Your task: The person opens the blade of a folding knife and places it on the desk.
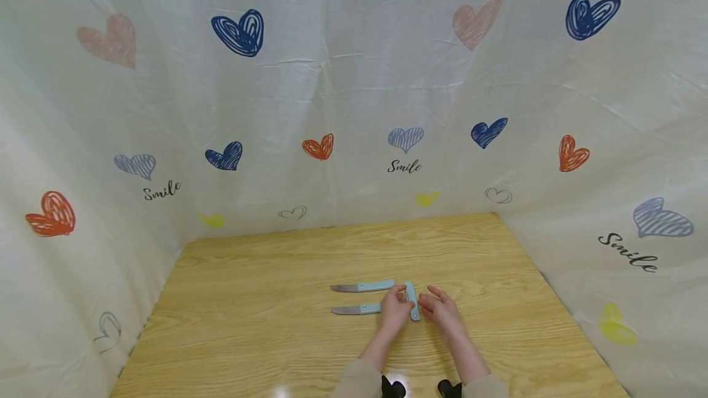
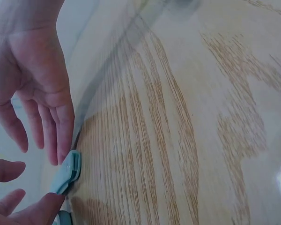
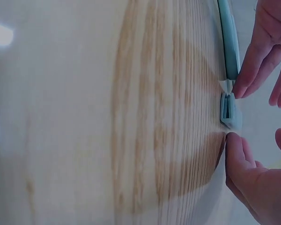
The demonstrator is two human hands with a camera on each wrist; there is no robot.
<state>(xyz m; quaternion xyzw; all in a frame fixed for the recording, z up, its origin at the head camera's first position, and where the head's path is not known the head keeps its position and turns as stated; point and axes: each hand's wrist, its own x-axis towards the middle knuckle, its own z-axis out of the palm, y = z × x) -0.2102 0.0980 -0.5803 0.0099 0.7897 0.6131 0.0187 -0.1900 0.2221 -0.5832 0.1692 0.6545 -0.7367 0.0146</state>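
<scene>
Two small knives with light blue handles, an upper knife point(image 1: 362, 286) and a lower knife point(image 1: 354, 309), lie side by side on the wooden table, blades toward the left. To their right, a slim light blue slotted handle point(image 1: 410, 293), like a folded knife, lies crosswise between the hands. My left hand point(image 1: 394, 313) covers the lower knife's handle end, its fingertips right at the slotted handle's left side. At the other side, my right hand point(image 1: 442, 315) keeps its fingers loosely extended, close to the handle. The right wrist view shows the slot in the handle's end point(image 3: 228, 111).
A wooden table point(image 1: 249, 336) spreads beneath everything. White curtain point(image 1: 354, 91) printed with hearts and "Smile" hangs behind and on both sides, down to the table edges. Black wrist mounts point(image 1: 394, 389) sit by the sleeves at the bottom.
</scene>
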